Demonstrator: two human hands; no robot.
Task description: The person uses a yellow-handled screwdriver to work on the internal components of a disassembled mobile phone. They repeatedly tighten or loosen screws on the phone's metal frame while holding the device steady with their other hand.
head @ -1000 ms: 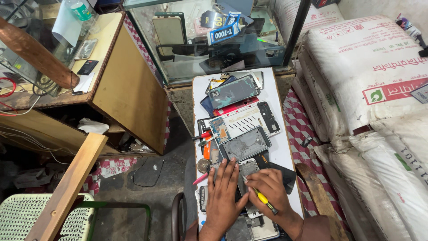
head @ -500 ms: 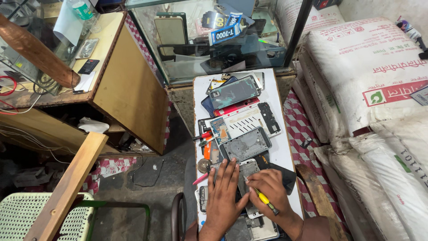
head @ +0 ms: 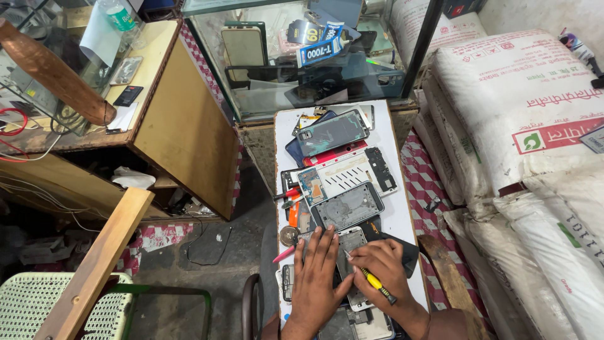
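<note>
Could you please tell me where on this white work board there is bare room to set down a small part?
The white board is bare along its right edge, beside the grey phone frame, and at the far right corner past the dark phone back. The left edge is crowded with tools; the near end lies under the left hand and right hand.

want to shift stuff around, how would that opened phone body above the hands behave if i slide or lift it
The opened phone body looks thin, flat and rigid, so it would probably slide easily on the white board and not roll. It seems light for its size. Its exposed insides suggest it is fragile, and it lies tightly among other phone parts, so a push would likely nudge them.
</note>
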